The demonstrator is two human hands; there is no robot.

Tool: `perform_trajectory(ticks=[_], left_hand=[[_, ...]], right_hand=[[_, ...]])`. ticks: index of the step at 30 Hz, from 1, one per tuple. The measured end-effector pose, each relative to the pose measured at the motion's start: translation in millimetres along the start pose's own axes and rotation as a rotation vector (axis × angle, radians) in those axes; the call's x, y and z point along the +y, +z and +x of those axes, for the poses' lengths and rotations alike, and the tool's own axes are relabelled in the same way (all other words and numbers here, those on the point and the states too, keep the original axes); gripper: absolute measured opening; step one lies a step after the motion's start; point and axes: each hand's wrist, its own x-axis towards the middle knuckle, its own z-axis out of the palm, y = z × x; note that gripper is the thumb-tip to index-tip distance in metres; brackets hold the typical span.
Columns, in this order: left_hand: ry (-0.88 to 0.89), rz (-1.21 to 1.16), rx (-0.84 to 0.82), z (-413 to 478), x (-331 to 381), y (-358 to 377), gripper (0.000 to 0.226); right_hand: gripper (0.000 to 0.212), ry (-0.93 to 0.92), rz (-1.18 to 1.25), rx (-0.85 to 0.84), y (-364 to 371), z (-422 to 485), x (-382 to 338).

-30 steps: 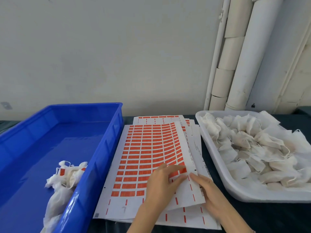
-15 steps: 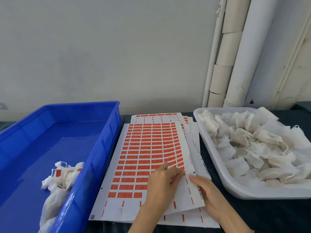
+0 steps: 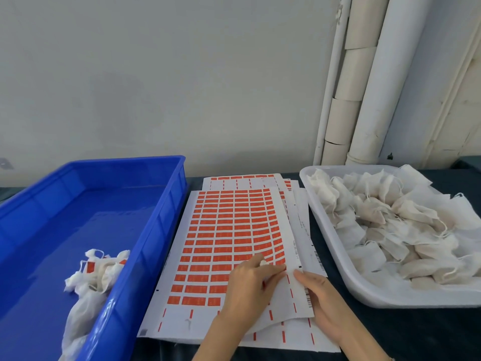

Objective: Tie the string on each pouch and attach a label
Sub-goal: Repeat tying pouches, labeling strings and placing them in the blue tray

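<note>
Partly, the right hand [image 3: 322, 300] is hidden beneath the raised corner of the label sheet [image 3: 229, 230], whose edge is gripped by it. The left hand [image 3: 250, 290] is laid on the sheet, fingertips bent at a red label [image 3: 280, 261]; whether it is pinched cannot be told. Pouches [image 3: 390, 225] are heaped in a tray [image 3: 364, 290] right of the hands.

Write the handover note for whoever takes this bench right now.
Left hand: fingertips on a red label near the right edge of the top white sheet of red rectangular labels; a pinch can't be confirmed.
Right hand: holds that sheet's lifted lower right edge.
Done: a few labelled white cloth pouches lie in the blue plastic bin.
To do: peel this label; the unlabelled white cloth pouches heaped in the translucent white tray await labels.
</note>
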Motion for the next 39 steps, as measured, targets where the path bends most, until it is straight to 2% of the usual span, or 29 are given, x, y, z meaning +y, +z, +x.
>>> perform_trajectory(ticks=[7,10,15,19,27,31,34,37,39], left_hand=[[-0.052,-0.03,-0.007,3,-2,-1,0.027],[-0.107,-0.056,-0.061,6,-7,-1,0.028],[-0.147,-0.047,-0.177,16,-12,-9,0.028],[-0.145,-0.021,-0.207,21,-11,-13,0.028],[-0.242,-0.115,0.017,19,-7,-15,0.005],[-0.343,-0.208,0.167,22,-6,-21,0.007],[-0.441,-0.365,0.278,24,-5,-30,0.007],[-0.495,-0.459,0.335,24,-6,-41,0.009],[-0.516,-0.507,0.328,23,-7,-48,0.005]], right_hand=[[0.032,-0.029,-0.029,-0.012,0,0,1],[0.039,-0.036,-0.076,0.0,1,0,2],[0.038,-0.026,-0.113,-0.001,2,-1,3],[0.038,-0.016,-0.126,0.015,4,-1,1],[0.028,-0.008,-0.078,0.075,6,-3,0],[0.026,-0.003,-0.017,0.071,7,-3,0],[0.025,-0.002,-0.021,0.115,6,-2,2],[0.024,-0.101,-0.143,0.184,10,-4,2],[0.035,-0.228,-0.327,0.355,15,-4,3]])
